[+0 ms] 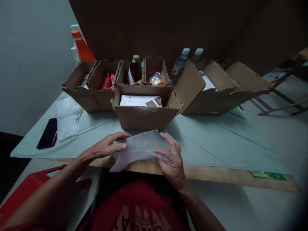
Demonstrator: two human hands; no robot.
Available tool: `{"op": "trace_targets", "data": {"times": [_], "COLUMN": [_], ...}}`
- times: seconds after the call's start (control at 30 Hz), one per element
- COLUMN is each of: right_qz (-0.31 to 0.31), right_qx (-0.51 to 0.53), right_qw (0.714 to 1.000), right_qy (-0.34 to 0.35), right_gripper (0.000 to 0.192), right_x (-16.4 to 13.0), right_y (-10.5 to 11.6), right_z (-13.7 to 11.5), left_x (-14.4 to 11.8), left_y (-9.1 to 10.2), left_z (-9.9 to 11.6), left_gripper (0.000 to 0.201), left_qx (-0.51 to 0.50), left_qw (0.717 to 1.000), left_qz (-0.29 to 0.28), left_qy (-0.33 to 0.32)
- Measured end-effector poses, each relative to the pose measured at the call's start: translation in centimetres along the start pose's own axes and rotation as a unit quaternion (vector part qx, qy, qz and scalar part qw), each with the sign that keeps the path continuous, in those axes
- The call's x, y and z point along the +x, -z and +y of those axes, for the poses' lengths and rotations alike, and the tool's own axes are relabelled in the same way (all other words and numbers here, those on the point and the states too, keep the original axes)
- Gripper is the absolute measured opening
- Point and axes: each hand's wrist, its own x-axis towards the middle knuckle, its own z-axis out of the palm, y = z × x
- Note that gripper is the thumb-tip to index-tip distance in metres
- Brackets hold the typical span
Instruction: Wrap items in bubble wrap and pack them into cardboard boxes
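Between my two hands, at the table's near edge, is a piece of clear bubble wrap (141, 144) with one corner hanging toward me. My left hand (108, 146) grips its left end between thumb and fingers. On the other end, my right hand (170, 157) has its fingers curled round the wrap. Whether anything lies inside the wrap I cannot tell. Just beyond it stands a small open cardboard box (149, 117) holding a white carton (139, 100) with brown marks.
Behind are open cardboard bins (96, 98) with packets, and more bins (207, 101) to the right. Water bottles (179, 65) and an orange bottle (83, 48) stand behind. At left lie a phone (48, 133) and more bubble wrap (68, 118). A red stool (26, 189) is below.
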Motion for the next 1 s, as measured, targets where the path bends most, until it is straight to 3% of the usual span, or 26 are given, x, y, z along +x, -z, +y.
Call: {"op": "trace_targets", "data": {"times": [0.2,0.33,0.43,0.6,0.73,0.83,0.9,1.0], "right_qz": [-0.054,-0.136,-0.19,-0.282,-0.333,-0.348,-0.321,-0.263], "right_qx": [0.061,0.099,0.09,0.012,-0.023,-0.008,0.003,-0.025], "right_qw": [0.996,0.985,0.977,0.959,0.943,0.937,0.947,0.964], "right_qy": [-0.029,0.021,0.04,0.009,-0.017,-0.02,-0.026,-0.017], "right_gripper": [0.027,0.031,0.033,0.055,0.064,0.055,0.047,0.043], "right_x": [-2.4,-3.6,-5.0,-7.7,-8.5,-7.5,-6.0,-3.7], "right_y": [2.3,5.3,6.7,7.4,11.4,14.1,13.2,7.5], "right_z": [1.9,1.9,1.7,1.9,2.1,2.0,1.7,0.9], "left_x": [-0.5,0.4,2.5,6.3,3.9,0.4,-1.0,-0.7], "left_y": [-3.4,-4.5,-4.9,-6.5,-7.3,-8.2,-9.3,-11.2], "left_z": [-2.5,-1.5,-0.3,-0.3,-1.0,-0.8,-0.5,-0.3], "left_gripper": [0.044,0.033,0.03,0.033,0.032,0.031,0.039,0.053], "left_qx": [0.036,0.08,0.155,0.356,0.412,0.391,0.372,0.368], "left_qw": [0.994,0.986,0.97,0.912,0.863,0.861,0.872,0.884], "left_qz": [0.085,0.144,0.17,0.174,0.257,0.255,0.212,0.152], "left_qy": [0.065,-0.005,-0.08,-0.106,-0.138,-0.2,-0.238,-0.243]}}
